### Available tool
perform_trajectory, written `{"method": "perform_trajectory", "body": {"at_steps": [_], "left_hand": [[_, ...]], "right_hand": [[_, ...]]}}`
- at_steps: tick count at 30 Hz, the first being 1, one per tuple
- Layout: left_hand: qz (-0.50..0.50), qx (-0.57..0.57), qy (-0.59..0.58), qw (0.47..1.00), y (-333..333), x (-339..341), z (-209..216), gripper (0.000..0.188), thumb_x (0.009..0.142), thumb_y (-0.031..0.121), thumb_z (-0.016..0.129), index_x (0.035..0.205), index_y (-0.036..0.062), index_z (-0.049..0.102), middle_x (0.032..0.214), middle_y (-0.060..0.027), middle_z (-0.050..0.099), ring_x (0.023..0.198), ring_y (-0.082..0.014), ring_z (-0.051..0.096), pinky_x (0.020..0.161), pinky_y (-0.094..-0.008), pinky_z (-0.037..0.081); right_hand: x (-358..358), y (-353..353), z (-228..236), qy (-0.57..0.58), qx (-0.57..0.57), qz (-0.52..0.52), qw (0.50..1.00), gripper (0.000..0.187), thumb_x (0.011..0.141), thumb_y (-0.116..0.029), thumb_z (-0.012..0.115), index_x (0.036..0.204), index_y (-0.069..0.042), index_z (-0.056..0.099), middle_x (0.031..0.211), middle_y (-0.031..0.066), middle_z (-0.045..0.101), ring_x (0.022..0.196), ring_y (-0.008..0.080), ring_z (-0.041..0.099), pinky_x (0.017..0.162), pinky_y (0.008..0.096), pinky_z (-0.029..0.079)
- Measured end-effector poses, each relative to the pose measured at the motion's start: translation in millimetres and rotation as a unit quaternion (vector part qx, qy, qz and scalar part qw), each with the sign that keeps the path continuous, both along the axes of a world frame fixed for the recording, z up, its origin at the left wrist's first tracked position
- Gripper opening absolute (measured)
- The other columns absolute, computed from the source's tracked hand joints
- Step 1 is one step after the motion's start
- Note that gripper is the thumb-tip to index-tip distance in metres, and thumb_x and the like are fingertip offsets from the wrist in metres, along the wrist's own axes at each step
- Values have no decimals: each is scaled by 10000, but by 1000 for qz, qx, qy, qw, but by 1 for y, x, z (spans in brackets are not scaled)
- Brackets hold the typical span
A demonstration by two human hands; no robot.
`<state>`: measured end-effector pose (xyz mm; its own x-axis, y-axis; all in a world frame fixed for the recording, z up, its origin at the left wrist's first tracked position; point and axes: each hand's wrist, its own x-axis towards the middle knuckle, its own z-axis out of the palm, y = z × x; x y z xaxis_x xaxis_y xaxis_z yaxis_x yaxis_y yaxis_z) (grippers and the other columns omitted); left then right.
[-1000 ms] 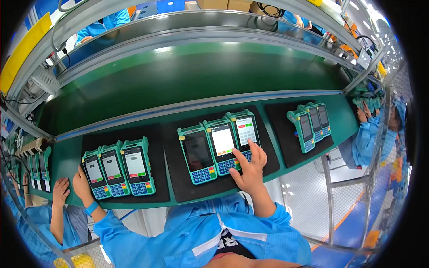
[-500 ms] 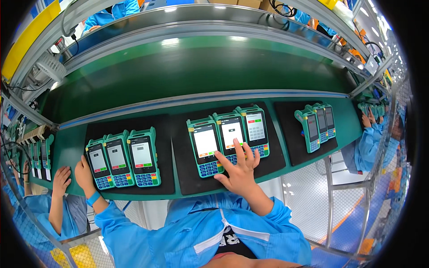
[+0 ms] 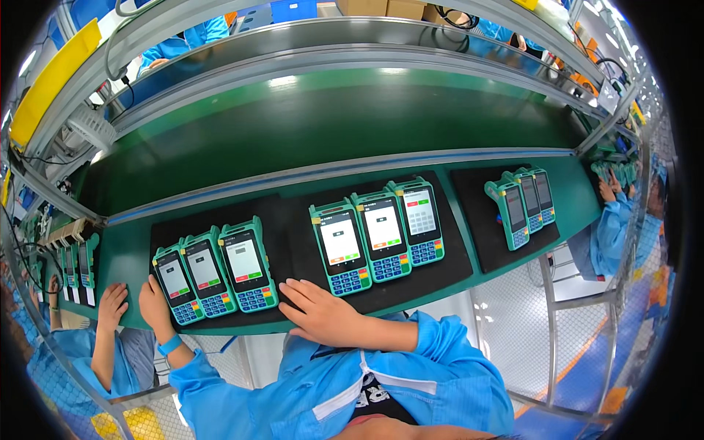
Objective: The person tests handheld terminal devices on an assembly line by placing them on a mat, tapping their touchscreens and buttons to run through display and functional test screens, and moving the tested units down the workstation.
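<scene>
Three handheld payment terminals (image 3: 210,276) with green casings, lit screens and coloured keypads lie side by side on the left. My left hand (image 3: 155,309), a blue band at its wrist, rests against the outer edge of the leftmost one, fingers stretched forward. On the row's other side, my right hand (image 3: 319,312) lies low with extended fingers pointing left, their tips close to the third terminal's lower corner; contact is unclear. A second row of three terminals (image 3: 381,235) lies in the middle, screens lit, beyond my right hand.
Three more terminals (image 3: 524,205) with darker screens stand on a black mat (image 3: 469,183) at the right. A green conveyor belt (image 3: 345,117) runs behind a metal rail. At the left, a co-worker's hand (image 3: 112,304) rests at the table edge; another co-worker (image 3: 616,227) is at far right.
My right hand has left the middle row's keypads and come left beside the left row. A small dark box now shows on the middle row's first screen. The view has shifted slightly.
</scene>
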<state>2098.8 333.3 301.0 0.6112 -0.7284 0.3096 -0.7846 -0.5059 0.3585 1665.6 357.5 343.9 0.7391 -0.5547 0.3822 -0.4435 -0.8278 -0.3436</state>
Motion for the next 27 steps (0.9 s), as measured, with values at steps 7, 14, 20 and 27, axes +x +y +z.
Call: {"method": "perform_trajectory", "body": {"at_steps": [7,14,20,27], "left_hand": [[-21,19,11,1000,-9,9,-1,565,1008,482,480,857,-45,617,870,-272,645,829,-458,616,695,-511,465],[-74,16,24,997,-17,19,-7,538,922,475,619,863,-59,577,879,-296,633,852,-477,615,709,-507,474],[-112,0,86,990,-18,20,-12,464,880,398,681,914,-51,570,916,-298,644,881,-486,622,741,-498,491],[-163,19,112,980,-14,15,-6,509,827,369,742,975,-72,533,945,-326,647,915,-497,634,754,-521,511]], "right_hand": [[0,8,1,18,23,-22,999,607,814,-325,760,1296,-9,567,1451,239,455,1385,403,401,1139,479,354],[1,18,-1,-15,79,-61,995,605,878,-318,718,1347,14,530,1478,228,442,1401,382,402,1152,459,352],[9,25,2,-18,98,-104,990,559,885,-321,714,1321,-4,565,1447,211,491,1372,383,445,1136,460,376],[30,34,10,-49,144,-197,968,451,871,-264,730,1212,9,621,1388,201,553,1336,376,486,1124,461,385]]}}
